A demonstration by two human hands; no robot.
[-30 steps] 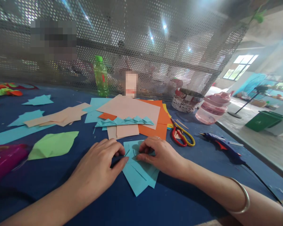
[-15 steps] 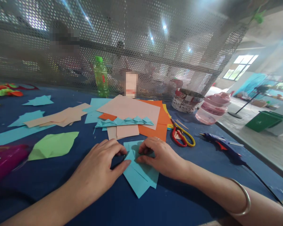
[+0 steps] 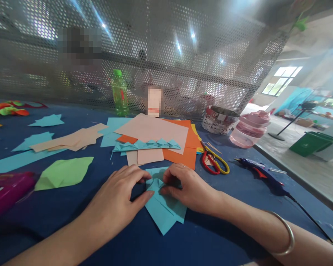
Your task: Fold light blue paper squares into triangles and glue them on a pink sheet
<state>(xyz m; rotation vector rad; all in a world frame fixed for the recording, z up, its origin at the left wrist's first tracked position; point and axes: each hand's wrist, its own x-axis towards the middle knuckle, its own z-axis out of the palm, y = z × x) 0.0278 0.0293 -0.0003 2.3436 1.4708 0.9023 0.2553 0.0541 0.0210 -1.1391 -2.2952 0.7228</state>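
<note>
Head view: the light-blue paper [image 3: 161, 218] is lying left of the scissors [image 3: 215, 162] and nearer me, its tip sitting slightly further right than a second ago, so I'm apparently adjusting it. My left hand [image 3: 120, 192] and right hand [image 3: 192, 188] are curling over it; I cannot tell whether they're pinching.

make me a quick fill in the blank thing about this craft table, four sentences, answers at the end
The paper at the left hand and right hand is light ____.
One handle of the scissors is red and the other is ____.
The bracelet is worn on the person's ____ arm.
The tall bottle has a ____ cap.

Missing words: blue; yellow; right; green
</note>
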